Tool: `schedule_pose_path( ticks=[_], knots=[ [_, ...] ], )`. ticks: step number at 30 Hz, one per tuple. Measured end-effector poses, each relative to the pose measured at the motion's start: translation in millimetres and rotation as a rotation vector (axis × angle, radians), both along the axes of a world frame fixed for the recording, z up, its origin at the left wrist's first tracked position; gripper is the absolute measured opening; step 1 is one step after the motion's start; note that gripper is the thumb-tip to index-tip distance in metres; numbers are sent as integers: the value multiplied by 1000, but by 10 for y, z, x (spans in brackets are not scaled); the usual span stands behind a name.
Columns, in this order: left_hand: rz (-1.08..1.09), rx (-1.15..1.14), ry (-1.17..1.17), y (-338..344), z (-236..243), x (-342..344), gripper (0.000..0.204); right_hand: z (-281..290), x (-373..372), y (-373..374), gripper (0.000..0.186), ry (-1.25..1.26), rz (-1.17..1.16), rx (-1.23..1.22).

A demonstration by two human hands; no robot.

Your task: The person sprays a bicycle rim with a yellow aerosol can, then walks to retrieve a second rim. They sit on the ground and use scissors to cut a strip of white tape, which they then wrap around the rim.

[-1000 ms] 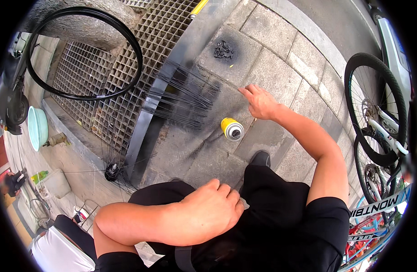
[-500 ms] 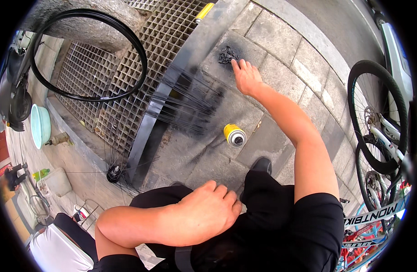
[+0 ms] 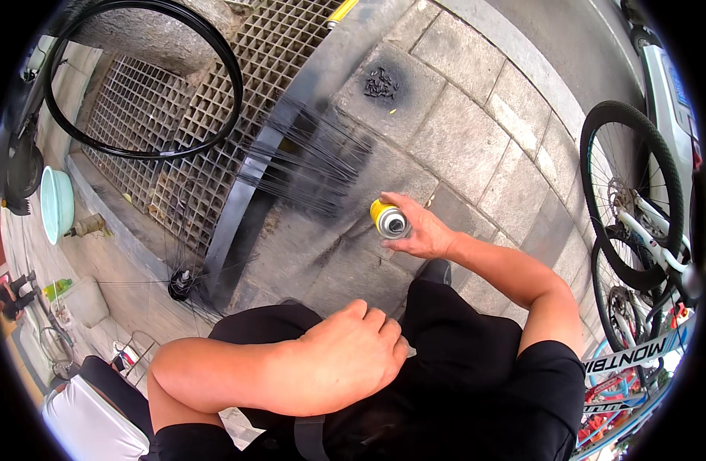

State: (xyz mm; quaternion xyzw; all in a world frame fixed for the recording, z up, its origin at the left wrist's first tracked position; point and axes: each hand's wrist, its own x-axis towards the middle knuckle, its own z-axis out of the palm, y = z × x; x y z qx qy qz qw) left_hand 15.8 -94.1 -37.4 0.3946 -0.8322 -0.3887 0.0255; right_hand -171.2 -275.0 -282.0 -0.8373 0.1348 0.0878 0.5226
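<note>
My right hand (image 3: 411, 230) is closed around a yellow spray can (image 3: 390, 223), low over the paving. My left hand (image 3: 356, 355) is curled at my lap, with something small and pale, too hidden to name, at its fingers. Beyond the can, thin black spokes (image 3: 295, 173) lie in bundles across the metal edging, with dark overspray beneath. A small pile of black pieces (image 3: 381, 83) lies on a blackened paving slab. A wheel hub with loose spokes (image 3: 181, 283) rests at the lower left of the grate.
Black rims (image 3: 232, 104) surround a trunk above the grate (image 3: 161, 107). A second yellow can (image 3: 341, 14) lies farther off. Left: pale basin (image 3: 56, 206), scooter (image 3: 23, 173), a seated person (image 3: 92, 415). Right: bicycles (image 3: 629, 215) and a white vehicle (image 3: 664, 100) crowd the edge.
My right hand reached to the black pieces, then came back down and took hold of the spray can. My left hand has stayed at my lap.
</note>
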Motion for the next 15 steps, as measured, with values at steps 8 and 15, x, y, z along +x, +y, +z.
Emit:
schedule_pose_path(
  ticks=[8, 15],
  knots=[
    [41, -9, -57, 166, 80, -40, 39, 247, 664, -562, 83, -50, -317, 6],
    [32, -65, -67, 214, 132, -74, 33, 227, 809, -954, 78, -52, -548, -132]
  ],
)
